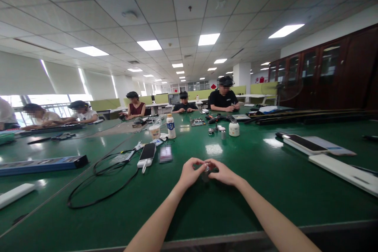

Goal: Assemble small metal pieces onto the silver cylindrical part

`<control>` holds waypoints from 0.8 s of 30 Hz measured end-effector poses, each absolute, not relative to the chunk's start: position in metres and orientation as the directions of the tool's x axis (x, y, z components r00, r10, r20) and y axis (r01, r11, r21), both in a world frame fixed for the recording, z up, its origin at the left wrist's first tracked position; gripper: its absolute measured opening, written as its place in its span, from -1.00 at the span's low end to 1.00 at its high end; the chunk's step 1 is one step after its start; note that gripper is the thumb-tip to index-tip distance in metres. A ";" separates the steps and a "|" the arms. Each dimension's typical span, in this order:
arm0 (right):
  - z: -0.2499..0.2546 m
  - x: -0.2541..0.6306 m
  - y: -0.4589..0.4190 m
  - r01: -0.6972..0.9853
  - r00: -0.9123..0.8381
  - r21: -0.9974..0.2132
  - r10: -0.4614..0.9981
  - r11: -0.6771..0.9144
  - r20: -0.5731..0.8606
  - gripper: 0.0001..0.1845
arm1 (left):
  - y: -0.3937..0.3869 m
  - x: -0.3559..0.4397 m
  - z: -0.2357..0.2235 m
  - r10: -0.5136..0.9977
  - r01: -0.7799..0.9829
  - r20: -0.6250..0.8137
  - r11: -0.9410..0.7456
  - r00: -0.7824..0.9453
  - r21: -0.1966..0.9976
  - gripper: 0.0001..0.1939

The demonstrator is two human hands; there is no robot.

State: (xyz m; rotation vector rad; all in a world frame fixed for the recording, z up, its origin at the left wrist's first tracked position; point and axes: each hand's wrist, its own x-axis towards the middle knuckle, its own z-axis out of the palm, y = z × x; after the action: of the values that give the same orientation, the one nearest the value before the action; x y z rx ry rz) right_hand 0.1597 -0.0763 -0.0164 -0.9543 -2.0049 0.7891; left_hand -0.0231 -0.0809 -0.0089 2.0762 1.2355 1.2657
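Note:
Near the middle of the green table (165, 208), both hands meet around a small silvery metal cylinder (206, 177). My left hand (190, 172) pinches it from the left near its top. From the other side, the thumb and fingers of my right hand (223, 172) close on the same upper part. The cylinder looks upright; its top is partly covered by fingertips. Farther back stands a similar metal cylinder (223, 135), with several smaller metal pieces (211, 130) beside it and a white jar (234, 129) to the right.
Left of my hands lie a phone (148, 151) on a white device and a looped black cable (102, 206). A bottle (171, 128) and a cup (154, 132) stand behind. Far left is a blue power strip (44, 164); white cases (342, 171) lie right. Several people sit across the table.

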 end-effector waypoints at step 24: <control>-0.017 0.174 -0.055 0.492 -0.052 -0.672 0.789 0.553 0.612 -0.70 | -0.083 -0.030 -0.015 0.836 0.611 0.370 -0.549 0.405 0.570 -0.47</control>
State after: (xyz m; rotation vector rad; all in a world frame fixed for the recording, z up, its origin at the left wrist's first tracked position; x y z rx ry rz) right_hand 0.1740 -0.0550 -0.0169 -1.0802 -1.7042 0.3422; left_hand -0.0298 -0.0833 -0.0151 2.3217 1.2508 0.9072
